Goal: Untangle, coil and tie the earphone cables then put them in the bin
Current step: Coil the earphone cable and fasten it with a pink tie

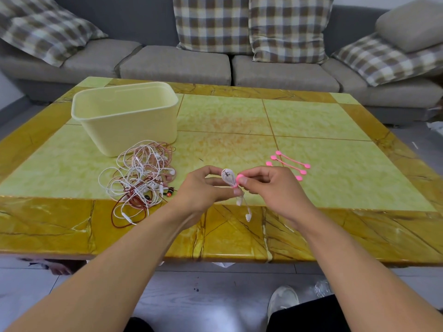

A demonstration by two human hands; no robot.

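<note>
Above the table's near edge my left hand (203, 188) pinches a small coil of white earphone cable (227, 179). Its earbud ends hang down below the hands. My right hand (268, 185) pinches a pink cable tie (239, 179) that wraps round the coil's waist. A tangled heap of white, pink and dark red earphone cables (141, 173) lies on the table to the left of my hands. The pale yellow bin (124, 116) stands behind that heap, upright and open.
Several spare pink ties (290, 162) lie on the yellow-green tabletop (311, 144) to the right of my hands. A grey sofa (177, 65) with checked cushions runs behind the table. My shoe (282, 300) shows on the floor below.
</note>
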